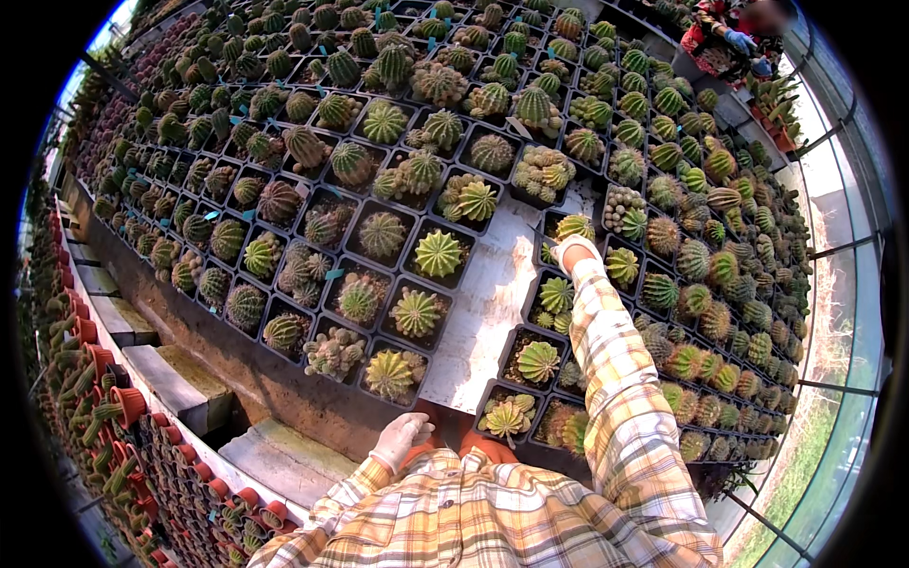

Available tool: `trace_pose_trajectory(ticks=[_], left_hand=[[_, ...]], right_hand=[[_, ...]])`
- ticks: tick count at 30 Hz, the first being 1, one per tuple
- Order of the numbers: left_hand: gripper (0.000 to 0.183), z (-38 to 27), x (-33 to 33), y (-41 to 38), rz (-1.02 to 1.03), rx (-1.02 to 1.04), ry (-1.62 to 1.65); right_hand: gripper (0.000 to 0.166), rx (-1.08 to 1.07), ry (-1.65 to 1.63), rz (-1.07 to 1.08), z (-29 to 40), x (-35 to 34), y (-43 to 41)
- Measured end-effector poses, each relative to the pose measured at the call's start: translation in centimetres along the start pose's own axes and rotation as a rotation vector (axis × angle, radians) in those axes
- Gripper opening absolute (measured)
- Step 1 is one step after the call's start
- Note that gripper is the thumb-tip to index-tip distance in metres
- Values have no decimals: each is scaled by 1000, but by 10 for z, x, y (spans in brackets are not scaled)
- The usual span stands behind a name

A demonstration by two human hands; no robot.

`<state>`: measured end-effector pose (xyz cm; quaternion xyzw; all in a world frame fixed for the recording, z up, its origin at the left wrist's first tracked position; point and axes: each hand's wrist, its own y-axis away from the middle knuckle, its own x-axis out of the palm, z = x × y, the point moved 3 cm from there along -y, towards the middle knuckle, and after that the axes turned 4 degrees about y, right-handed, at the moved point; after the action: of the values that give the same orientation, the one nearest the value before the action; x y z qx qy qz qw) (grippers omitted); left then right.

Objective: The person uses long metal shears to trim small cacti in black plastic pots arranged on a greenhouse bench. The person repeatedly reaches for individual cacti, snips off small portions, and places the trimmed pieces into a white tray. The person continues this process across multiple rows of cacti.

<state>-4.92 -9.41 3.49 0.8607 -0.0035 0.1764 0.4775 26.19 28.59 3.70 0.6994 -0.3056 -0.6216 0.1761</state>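
My right hand [575, 251], in a white glove, reaches forward to a black square pot holding a ribbed green cactus [575, 226]. Its fingertips are hidden at the near side of that plant, so I cannot tell whether they grip the pot. Just nearer stands a potted cactus with small offsets [556, 294]. My left hand [403, 437], also gloved, hovers low before my body with loosely bent fingers and nothing visible in it. Beyond it sits a pot with a yellow-green cactus [388, 374]. A strip of pale bench top [474, 312] shows between the two blocks of pots.
Rows of potted cacti [381, 234] cover the bench on both sides. Concrete blocks [284, 451] lie at lower left, beside terracotta pots [128, 407] of cacti. Another person with blue gloves [740, 41] is at upper right, near the greenhouse wall [845, 341].
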Motion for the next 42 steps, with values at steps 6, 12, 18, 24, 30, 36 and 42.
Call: trace_pose_trajectory(ticks=[6,12,18,24,30,36,42], left_hand=[[35,3,0,3,-1,16,13],[35,-6,6,7,11,29,-1],[36,0,10,7,-4,49,22],[36,0,19,5,22,41,9],[36,-2,26,7,23,32,-25],[38,2,25,8,22,31,-45],[38,2,19,4,21,27,-48]], right_hand=[[46,-42,-24,-3,29,-1,4],[43,-16,-117,-66,42,8,-8],[42,-45,-61,-80,11,-43,85],[50,-59,-14,45,-106,-22,89],[45,177,-53,-3,-151,16,61],[25,199,53,2,-119,32,21],[21,144,64,4,-74,39,6]])
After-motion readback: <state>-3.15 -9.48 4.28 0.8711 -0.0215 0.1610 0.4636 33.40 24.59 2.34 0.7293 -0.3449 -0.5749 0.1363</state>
